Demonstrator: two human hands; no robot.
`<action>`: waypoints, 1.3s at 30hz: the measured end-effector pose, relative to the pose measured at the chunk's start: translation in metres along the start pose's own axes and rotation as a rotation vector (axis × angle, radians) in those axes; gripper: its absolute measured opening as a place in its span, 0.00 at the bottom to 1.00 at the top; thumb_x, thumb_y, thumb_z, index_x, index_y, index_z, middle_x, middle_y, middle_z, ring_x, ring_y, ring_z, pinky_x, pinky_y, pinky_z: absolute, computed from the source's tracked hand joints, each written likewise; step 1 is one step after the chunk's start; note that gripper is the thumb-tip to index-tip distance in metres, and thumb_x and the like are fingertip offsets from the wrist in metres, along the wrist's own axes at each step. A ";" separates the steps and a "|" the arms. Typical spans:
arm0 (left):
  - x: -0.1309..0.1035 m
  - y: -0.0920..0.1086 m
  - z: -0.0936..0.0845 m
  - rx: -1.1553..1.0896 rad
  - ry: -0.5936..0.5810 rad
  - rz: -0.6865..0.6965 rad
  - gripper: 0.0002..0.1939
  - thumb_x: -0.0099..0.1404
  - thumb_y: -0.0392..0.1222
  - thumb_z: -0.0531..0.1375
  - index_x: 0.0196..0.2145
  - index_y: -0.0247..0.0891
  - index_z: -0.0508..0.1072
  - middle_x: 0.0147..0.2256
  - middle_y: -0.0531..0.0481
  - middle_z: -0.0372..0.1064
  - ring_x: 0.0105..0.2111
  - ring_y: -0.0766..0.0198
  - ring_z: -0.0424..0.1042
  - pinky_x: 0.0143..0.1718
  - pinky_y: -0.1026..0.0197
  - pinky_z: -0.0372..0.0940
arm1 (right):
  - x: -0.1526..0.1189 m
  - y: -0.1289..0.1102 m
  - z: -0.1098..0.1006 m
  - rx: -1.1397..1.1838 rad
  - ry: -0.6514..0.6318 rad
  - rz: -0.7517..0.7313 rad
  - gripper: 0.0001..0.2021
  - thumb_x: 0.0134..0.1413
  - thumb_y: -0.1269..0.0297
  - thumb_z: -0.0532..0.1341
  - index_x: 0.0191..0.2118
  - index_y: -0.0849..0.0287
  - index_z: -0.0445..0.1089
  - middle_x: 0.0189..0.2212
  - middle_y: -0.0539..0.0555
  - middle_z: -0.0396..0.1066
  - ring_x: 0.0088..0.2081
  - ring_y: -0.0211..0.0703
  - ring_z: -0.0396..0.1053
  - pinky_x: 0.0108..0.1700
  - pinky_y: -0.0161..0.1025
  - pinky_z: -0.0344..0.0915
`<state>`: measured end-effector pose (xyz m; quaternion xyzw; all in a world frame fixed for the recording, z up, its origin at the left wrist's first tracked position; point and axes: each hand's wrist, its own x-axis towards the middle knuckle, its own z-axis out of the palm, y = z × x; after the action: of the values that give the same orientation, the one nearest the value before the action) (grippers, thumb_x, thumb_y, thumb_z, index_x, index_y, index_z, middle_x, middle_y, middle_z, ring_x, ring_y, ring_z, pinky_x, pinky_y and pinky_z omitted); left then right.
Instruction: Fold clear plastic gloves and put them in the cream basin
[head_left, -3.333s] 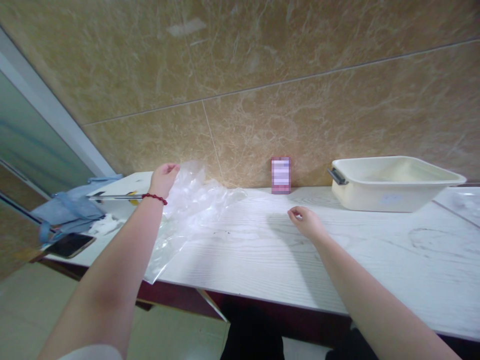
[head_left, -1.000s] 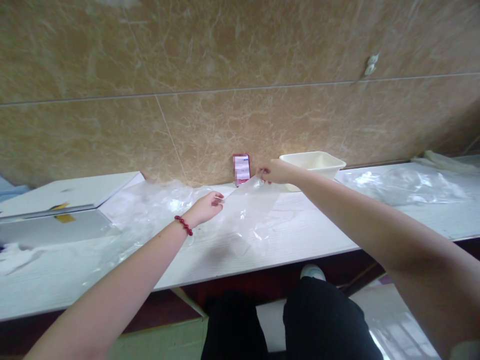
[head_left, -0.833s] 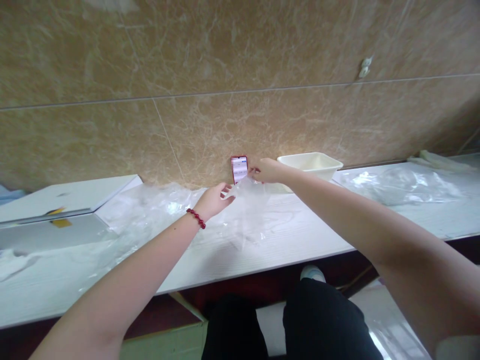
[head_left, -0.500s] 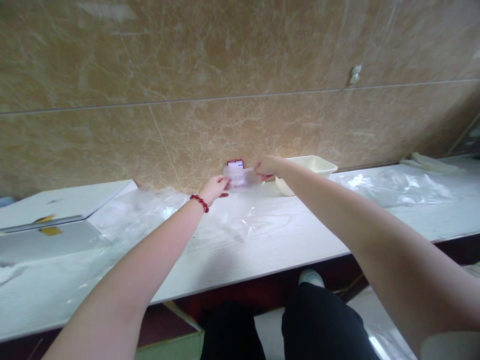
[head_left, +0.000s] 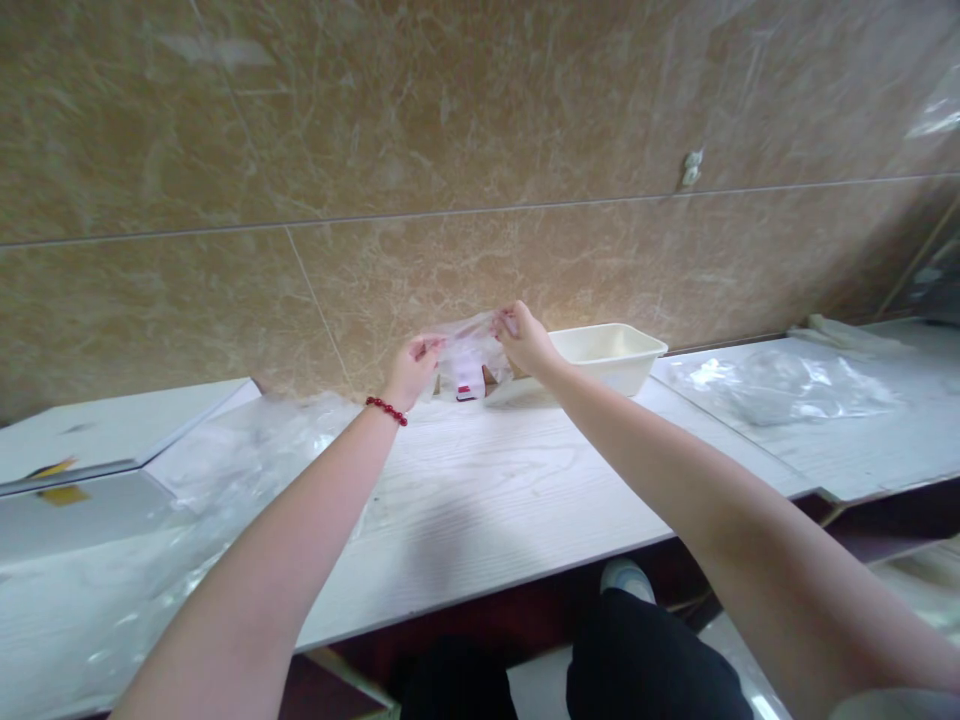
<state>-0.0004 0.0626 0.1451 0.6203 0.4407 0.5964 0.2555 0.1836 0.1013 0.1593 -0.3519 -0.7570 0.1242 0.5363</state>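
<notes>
Left grip [head_left: 412, 372]: thumb and fingers pinched nearly closed on one edge of a clear, thin plastic film piece [head_left: 469, 332]. Right grip [head_left: 525, 340]: likewise pinched, on the opposite edge. The film spans the two grips, raised above the white wood-grain surface [head_left: 487, 510]. We judge it very light, limp and rather slippery, likely to crease or cling; a pinch at each edge suits it, with little pull, since it could stretch or tear.

Just behind the film, between the grips, we note a small phone with a lit white-and-red screen [head_left: 470, 383], partly hidden. Near the right grip, to its right: a cream plastic tub [head_left: 637, 373]. Left of the left grip: crumpled clear plastic sheeting [head_left: 281, 440], then a white cardboard box [head_left: 105, 425]. Farthest right of the right grip: a clear plastic heap [head_left: 780, 385].
</notes>
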 end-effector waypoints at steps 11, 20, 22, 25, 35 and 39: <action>-0.044 0.003 0.001 -0.123 -0.220 -0.191 0.19 0.54 0.53 0.52 0.38 0.38 0.69 0.43 0.45 0.65 0.47 0.58 0.60 0.42 0.56 0.58 | -0.059 0.021 0.040 0.717 0.205 0.700 0.07 0.43 0.65 0.55 0.30 0.57 0.56 0.27 0.49 0.61 0.30 0.34 0.64 0.33 0.38 0.68; -0.042 -0.011 -0.022 -0.030 -0.270 -0.310 0.21 0.58 0.54 0.47 0.43 0.40 0.67 0.43 0.45 0.66 0.49 0.58 0.58 0.48 0.50 0.49 | -0.057 0.037 0.043 0.646 0.128 0.647 0.03 0.44 0.68 0.53 0.28 0.58 0.56 0.27 0.47 0.61 0.30 0.32 0.63 0.34 0.36 0.64; -0.037 -0.021 -0.028 -0.017 -0.272 -0.299 0.22 0.59 0.53 0.45 0.44 0.38 0.66 0.41 0.44 0.67 0.48 0.58 0.59 0.48 0.51 0.49 | -0.054 0.042 0.040 0.416 0.087 0.547 0.04 0.44 0.66 0.53 0.30 0.59 0.58 0.28 0.48 0.63 0.30 0.32 0.63 0.35 0.35 0.63; -0.032 -0.029 -0.034 0.025 -0.251 -0.218 0.23 0.59 0.51 0.44 0.44 0.36 0.66 0.41 0.45 0.68 0.47 0.59 0.59 0.49 0.55 0.50 | -0.047 0.046 0.032 0.108 0.030 0.366 0.06 0.43 0.65 0.54 0.31 0.59 0.60 0.28 0.49 0.65 0.32 0.34 0.63 0.36 0.35 0.60; -0.024 -0.027 -0.041 0.290 -0.235 -0.137 0.21 0.57 0.53 0.48 0.42 0.39 0.68 0.41 0.45 0.67 0.42 0.59 0.64 0.35 0.61 0.61 | -0.043 0.058 0.013 -0.143 -0.160 0.071 0.10 0.47 0.66 0.52 0.37 0.58 0.63 0.33 0.52 0.69 0.36 0.37 0.65 0.37 0.33 0.59; -0.007 -0.030 -0.033 0.088 -0.079 -0.418 0.17 0.58 0.51 0.48 0.41 0.41 0.66 0.41 0.45 0.65 0.35 0.63 0.67 0.27 0.63 0.63 | -0.029 0.054 0.018 -0.215 -0.154 0.129 0.12 0.50 0.64 0.50 0.39 0.57 0.65 0.32 0.51 0.69 0.35 0.37 0.65 0.36 0.33 0.58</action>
<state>-0.0391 0.0642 0.1220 0.5490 0.5751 0.4857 0.3633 0.1938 0.1244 0.1011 -0.4447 -0.7807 0.1030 0.4269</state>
